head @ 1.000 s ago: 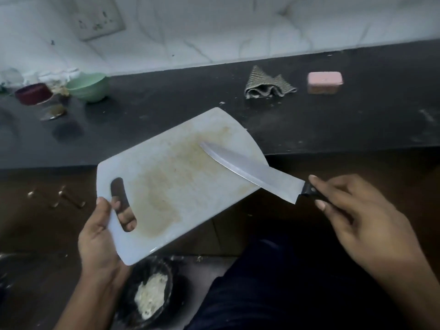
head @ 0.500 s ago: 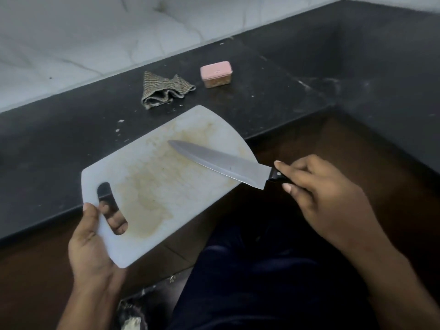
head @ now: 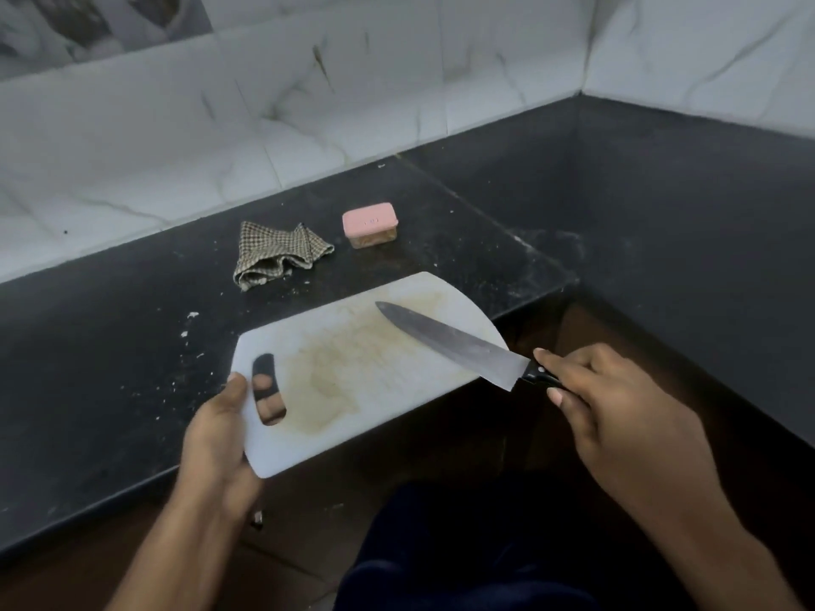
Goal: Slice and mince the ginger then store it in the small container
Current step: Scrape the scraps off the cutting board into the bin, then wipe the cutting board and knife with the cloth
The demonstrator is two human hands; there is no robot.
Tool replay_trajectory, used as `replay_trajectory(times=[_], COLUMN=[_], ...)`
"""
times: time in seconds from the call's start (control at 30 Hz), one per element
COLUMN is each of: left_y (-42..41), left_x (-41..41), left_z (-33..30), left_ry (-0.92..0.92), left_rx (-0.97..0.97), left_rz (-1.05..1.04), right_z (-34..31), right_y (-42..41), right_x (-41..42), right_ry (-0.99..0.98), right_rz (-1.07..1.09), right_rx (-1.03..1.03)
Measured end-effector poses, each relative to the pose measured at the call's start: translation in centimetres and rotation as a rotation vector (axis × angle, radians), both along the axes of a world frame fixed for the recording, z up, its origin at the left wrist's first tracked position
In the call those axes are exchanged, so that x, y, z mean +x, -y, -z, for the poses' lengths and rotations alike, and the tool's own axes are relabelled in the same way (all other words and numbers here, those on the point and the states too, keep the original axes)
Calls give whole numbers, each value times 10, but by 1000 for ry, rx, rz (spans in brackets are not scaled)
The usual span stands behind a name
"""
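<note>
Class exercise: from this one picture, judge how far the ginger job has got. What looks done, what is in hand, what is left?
Done: the cutting board is bare apart from yellowish stains, and the small container sits lidded on the counter, something brownish inside. In hand: the left hand grips the board by its handle slot; the right hand holds the knife over it. Left: apparently only putting these away or cleaning them.

— Cutting boards? One white cutting board (head: 370,381), stained. Knives? One knife (head: 445,339).

— Containers? One small container (head: 370,224) with a pink lid. Cloths? One checked cloth (head: 278,254), crumpled.

— Hands? Two: one left hand (head: 220,438), one right hand (head: 617,416).

— Desks? One dark desk (head: 110,346), bending round a corner.
</note>
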State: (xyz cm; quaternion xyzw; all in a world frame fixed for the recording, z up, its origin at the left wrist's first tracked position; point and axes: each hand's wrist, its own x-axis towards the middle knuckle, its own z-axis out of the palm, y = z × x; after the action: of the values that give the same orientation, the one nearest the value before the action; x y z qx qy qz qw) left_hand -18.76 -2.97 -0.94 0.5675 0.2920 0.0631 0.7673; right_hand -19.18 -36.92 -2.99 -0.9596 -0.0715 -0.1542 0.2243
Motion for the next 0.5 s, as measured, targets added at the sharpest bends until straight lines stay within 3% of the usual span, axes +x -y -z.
replay_trajectory(times=[0.17, 0.27, 0.37, 0.5], left_y=[1, 0, -2, -12], left_x=[41, 64, 83, 91], left_z=[-6, -9, -8, -10], left_ry=[-22, -19, -22, -219], left_rx=[17, 154, 429, 948], left_rz=[13, 62, 148, 350], right_z=[-4, -7, -11, -15], right_y=[-7, -13, -21, -28], right_x=[20, 32, 48, 70], right_ry=[-30, -65, -69, -68], right_rz=[90, 107, 105, 79], right_rx=[-89, -106, -123, -157])
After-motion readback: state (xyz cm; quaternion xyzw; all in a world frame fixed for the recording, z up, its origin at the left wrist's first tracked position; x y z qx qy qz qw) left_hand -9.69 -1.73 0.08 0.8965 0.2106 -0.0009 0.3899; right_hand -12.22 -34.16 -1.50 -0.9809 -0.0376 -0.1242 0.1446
